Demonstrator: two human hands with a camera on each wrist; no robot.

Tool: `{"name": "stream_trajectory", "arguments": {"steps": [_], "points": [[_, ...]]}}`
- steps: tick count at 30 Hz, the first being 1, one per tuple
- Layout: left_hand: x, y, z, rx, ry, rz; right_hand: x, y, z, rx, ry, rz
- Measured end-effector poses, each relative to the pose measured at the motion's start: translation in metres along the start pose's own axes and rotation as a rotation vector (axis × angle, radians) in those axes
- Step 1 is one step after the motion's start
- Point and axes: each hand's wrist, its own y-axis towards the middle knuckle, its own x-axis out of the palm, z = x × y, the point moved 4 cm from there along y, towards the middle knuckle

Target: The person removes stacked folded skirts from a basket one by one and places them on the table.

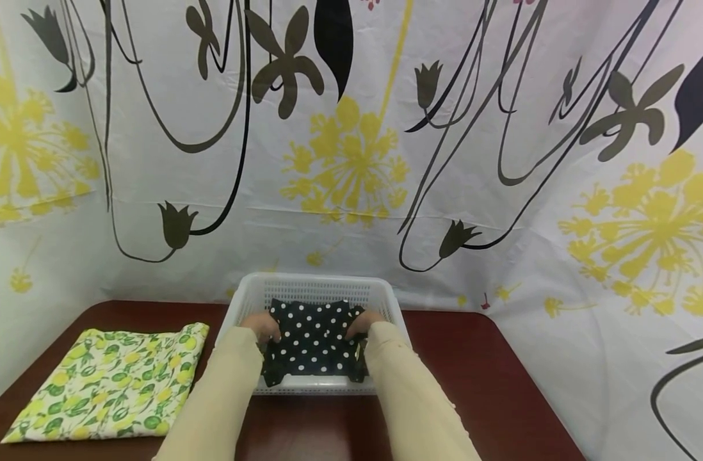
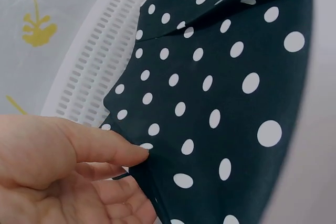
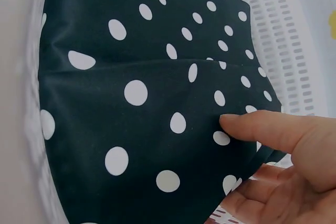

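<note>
A black cloth with white polka dots (image 1: 312, 334) lies in a white plastic basket (image 1: 317, 278), its near corners reaching the front rim. My left hand (image 1: 263, 325) pinches the cloth's left edge, thumb on top and fingers beneath, as the left wrist view of that hand (image 2: 68, 163) shows. At the opposite edge my right hand (image 1: 363, 323) holds the cloth the same way. In the right wrist view the right hand (image 3: 299, 150) has its thumb on the dotted fabric (image 3: 157, 124). What lies under the cloth is mostly hidden.
To the left of the basket, a folded cloth with a lemon and leaf print (image 1: 112, 384) lies on the dark red table (image 1: 461, 365). Behind the table hangs a white curtain (image 1: 351, 243) printed with yellow and grey flowers.
</note>
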Motion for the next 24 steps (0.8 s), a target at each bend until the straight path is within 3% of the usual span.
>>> {"name": "stream_trajectory", "arguments": {"steps": [8, 13, 17, 24], "points": [[-0.005, 0.000, 0.000, -0.001, 0.020, 0.012, -0.002, 0.002, -0.003, -0.043, -0.088, 0.037], [-0.010, -0.001, 0.003, 0.032, 0.019, 0.031, -0.006, 0.006, -0.003, -0.107, -0.119, 0.033], [-0.014, -0.004, 0.006, 0.033, -0.035, 0.039, -0.011, 0.006, -0.009, -0.166, -0.210, 0.017], [-0.022, -0.010, 0.012, 0.039, -0.095, -0.008, -0.020, 0.000, -0.018, -0.188, -0.215, -0.012]]}}
